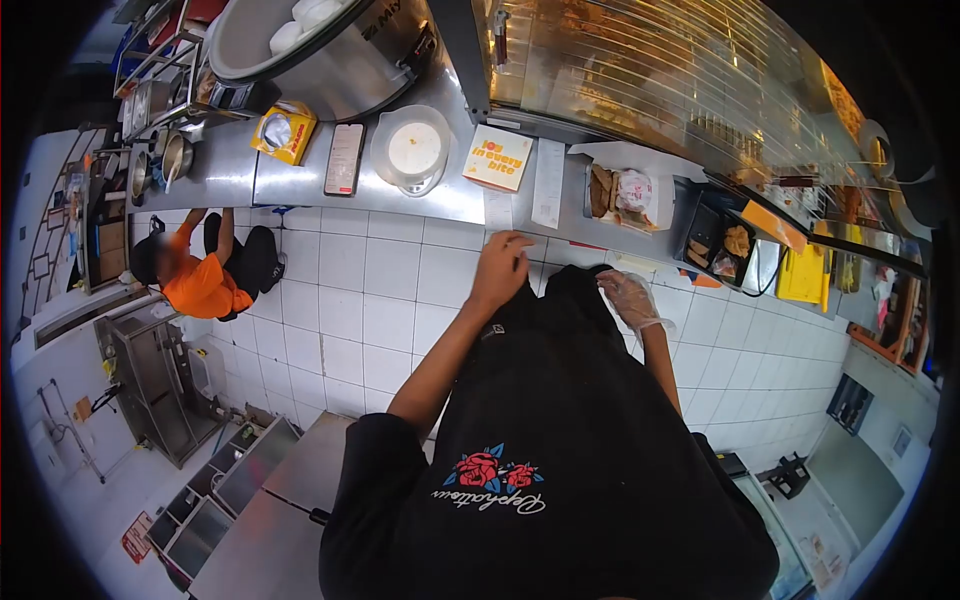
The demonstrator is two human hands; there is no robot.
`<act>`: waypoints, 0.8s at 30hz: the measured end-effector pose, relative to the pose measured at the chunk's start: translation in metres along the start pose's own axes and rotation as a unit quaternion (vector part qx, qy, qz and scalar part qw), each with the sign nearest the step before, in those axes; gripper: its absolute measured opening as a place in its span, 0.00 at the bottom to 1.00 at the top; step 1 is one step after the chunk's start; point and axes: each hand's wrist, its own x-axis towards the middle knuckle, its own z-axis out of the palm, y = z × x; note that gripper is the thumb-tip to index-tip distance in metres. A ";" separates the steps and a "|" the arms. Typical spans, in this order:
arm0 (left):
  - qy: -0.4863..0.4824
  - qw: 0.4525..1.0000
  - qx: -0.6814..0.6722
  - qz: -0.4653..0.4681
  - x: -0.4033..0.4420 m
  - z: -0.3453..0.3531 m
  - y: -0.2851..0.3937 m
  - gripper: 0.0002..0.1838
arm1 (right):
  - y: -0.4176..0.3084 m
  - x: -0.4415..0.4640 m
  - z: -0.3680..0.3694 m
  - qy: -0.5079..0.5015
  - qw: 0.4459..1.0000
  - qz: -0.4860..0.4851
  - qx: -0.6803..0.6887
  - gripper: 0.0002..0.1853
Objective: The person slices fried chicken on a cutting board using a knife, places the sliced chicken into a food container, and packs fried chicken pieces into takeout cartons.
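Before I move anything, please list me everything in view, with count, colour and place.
Display case: one, amber, upper right
Counter: one, silver, across top
Pot: one, silver, upper left
Yellow box: one, yellow, left of phone
Phone: one, dark, left of tub
Tub: one, whitish, right of phone
Carton: one, white, right of tub
Paper slips: at least two, white, near carton
Food box: one, white, below display case
Tray: one, black, right of food box
Yellow object: one, yellow, far right
Floor tiles: many, white, below counter
Coworker: one, orange top, left
Other kitchen gear: count unclear, mixed, edges
Shirt: one, black, lower centre
Left hand: one, bare, below carton
Right hand: one, clear-gloved, below food box
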 end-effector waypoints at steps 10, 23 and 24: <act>0.140 0.946 -0.168 -0.239 -0.001 -0.036 -0.054 0.13 | -0.023 0.004 0.002 -0.043 0.999 -0.013 0.000 0.13; 0.055 0.968 -0.113 -0.217 0.009 -0.024 -0.039 0.23 | -0.002 -0.002 -0.001 -0.034 0.998 0.051 -0.009 0.14; 0.047 0.969 -0.112 -0.217 0.008 -0.023 -0.040 0.23 | 0.000 -0.003 -0.001 -0.035 0.998 0.059 -0.013 0.14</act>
